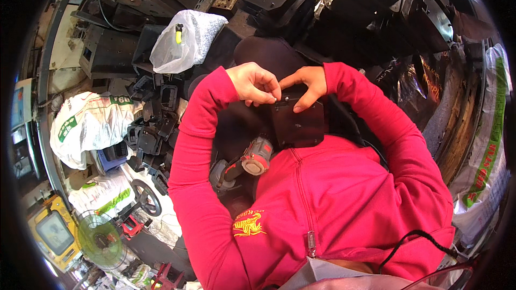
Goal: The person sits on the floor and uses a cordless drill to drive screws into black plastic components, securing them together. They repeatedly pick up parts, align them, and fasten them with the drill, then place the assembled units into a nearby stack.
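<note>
A person in a red jacket [333,182] sits bent over close handwork, with dark metal cases [371,19] crowding the upper right of the frame. A white sack [88,129] lies at the left; a clear plastic bag [185,43] of small pale pieces sits at upper centre-left. In the middle of the frame, a black plate [299,123] rests against the jacket's front, a grey-and-red power tool [257,157] to its lower left, held by neither hand.

The left hand [250,82] is curled, thumb and forefinger pinched on a tiny pale piece [277,99] at the plate's upper-left corner. The right hand [312,81] is partly open, thumb and forefinger spread, the thumb apparently touching the plate; nothing shows in its grasp. Between them, a silver fastener [286,98] shows near the plate's upper edge.

The work looks partway along: that fastener appears in place, the pinched piece not yet; whether anything is tightened cannot be told. The plate's broad face points toward the camera; its long axis, partly hidden, seems to run up and down the frame.
</note>
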`<state>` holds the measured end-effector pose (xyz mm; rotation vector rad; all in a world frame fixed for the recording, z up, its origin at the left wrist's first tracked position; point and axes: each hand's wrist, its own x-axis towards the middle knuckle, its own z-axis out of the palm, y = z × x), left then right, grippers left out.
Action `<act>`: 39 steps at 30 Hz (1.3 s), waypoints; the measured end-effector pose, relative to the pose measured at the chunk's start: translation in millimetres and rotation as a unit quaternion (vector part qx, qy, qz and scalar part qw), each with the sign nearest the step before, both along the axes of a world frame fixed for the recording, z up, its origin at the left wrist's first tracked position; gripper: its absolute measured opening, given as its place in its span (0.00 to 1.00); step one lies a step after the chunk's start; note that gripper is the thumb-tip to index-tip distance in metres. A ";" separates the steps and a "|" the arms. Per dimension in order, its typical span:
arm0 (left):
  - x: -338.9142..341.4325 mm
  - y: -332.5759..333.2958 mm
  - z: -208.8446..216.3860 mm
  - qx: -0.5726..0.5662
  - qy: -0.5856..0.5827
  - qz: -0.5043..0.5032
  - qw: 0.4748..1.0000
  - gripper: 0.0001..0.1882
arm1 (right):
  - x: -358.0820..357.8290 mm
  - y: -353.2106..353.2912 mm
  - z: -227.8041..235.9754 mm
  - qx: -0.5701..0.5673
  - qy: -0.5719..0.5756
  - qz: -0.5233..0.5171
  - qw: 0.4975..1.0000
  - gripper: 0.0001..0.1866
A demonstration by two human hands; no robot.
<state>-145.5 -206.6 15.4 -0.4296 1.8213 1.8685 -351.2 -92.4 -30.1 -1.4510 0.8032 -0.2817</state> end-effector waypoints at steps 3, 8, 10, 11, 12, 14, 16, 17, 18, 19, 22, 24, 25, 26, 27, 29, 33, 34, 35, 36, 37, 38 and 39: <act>-5.9 -3.3 -5.9 0.002 -0.021 -0.029 0.999 0.08 | -0.4 0.9 0.6 0.007 0.004 -0.004 1.000 0.36; -15.1 -4.2 -9.6 0.000 -0.041 -0.041 0.998 0.09 | -0.5 0.7 4.3 0.007 0.018 -0.005 1.000 0.37; -17.2 -3.3 -6.6 -0.036 -0.052 -0.049 0.997 0.08 | -0.1 0.1 4.2 0.002 0.026 -0.001 1.000 0.37; -18.2 -2.2 -4.1 -0.063 -0.059 -0.057 0.995 0.08 | 0.0 -0.1 3.6 -0.002 0.031 0.001 1.000 0.38; -19.0 -0.2 -0.9 -0.086 -0.059 -0.064 0.992 0.07 | 0.2 -0.2 2.7 -0.005 0.030 0.002 1.000 0.38; -21.1 5.3 7.3 -0.166 -0.010 -0.079 0.983 0.07 | 0.5 -1.0 0.5 -0.015 0.025 0.004 1.000 0.37; -23.3 13.5 17.2 -0.270 -0.012 -0.095 0.958 0.07 | 1.3 -0.8 -1.3 -0.011 0.020 -0.003 1.000 0.37; -25.3 18.5 21.9 -0.335 -0.040 -0.104 0.936 0.08 | 1.7 -0.6 -1.7 -0.013 0.018 -0.007 1.000 0.36; -27.9 24.8 26.0 -0.400 -0.064 -0.109 0.908 0.08 | 2.3 -0.7 -1.8 -0.016 0.017 -0.008 1.000 0.36; -30.6 32.3 29.4 -0.430 -0.083 -0.123 0.890 0.08 | 3.1 -0.7 -1.5 -0.020 0.018 -0.010 1.000 0.36; -39.9 54.1 35.1 -0.521 -0.140 -0.140 0.830 0.06 | 2.7 0.3 2.3 -0.044 0.039 -0.014 0.998 0.35; -40.9 67.6 35.7 -0.579 -0.140 -0.099 0.797 0.05 | 0.2 2.3 5.8 -0.050 0.065 -0.017 0.996 0.35; -39.1 73.5 35.1 -0.606 -0.139 -0.079 0.779 0.05 | -1.8 4.3 7.4 -0.046 0.080 -0.019 0.996 0.35; -35.1 77.5 34.5 -0.612 -0.121 -0.067 0.778 0.06 | -2.4 6.2 8.2 -0.055 0.080 -0.023 0.995 0.35; -29.3 80.3 33.5 -0.616 -0.104 -0.054 0.779 0.07 | -1.7 8.2 7.9 -0.042 0.076 -0.026 0.996 0.34; -14.5 83.6 30.5 -0.609 -0.053 -0.006 0.791 0.10 | -0.5 11.0 6.0 -0.038 0.050 -0.037 0.997 0.34; 45.7 86.8 28.8 -0.554 0.112 0.175 0.806 0.17 | -3.4 14.7 1.1 -0.064 -0.038 -0.062 0.995 0.32; 68.7 88.2 31.3 -0.525 0.074 0.188 0.827 0.19 | -5.2 15.5 0.8 -0.069 -0.042 -0.063 0.995 0.32; 93.3 91.8 34.3 -0.493 0.035 0.201 0.846 0.21 | -7.3 16.6 0.9 -0.073 -0.038 -0.065 0.995 0.32; 116.7 97.6 36.8 -0.477 -0.016 0.173 0.862 0.25 | -9.1 16.9 1.3 -0.062 -0.049 -0.066 0.995 0.32; 133.8 108.0 33.9 -0.447 -0.107 0.140 0.877 0.29 | -10.3 16.9 2.1 -0.054 -0.051 -0.065 0.995 0.31; 143.3 125.0 25.9 -0.418 -0.068 0.145 0.894 0.32 | -11.0 16.2 2.8 -0.054 -0.063 -0.064 0.995 0.31; 148.6 138.2 16.1 -0.366 -0.112 0.135 0.914 0.35 | -10.8 15.4 3.7 -0.037 -0.056 -0.066 0.996 0.31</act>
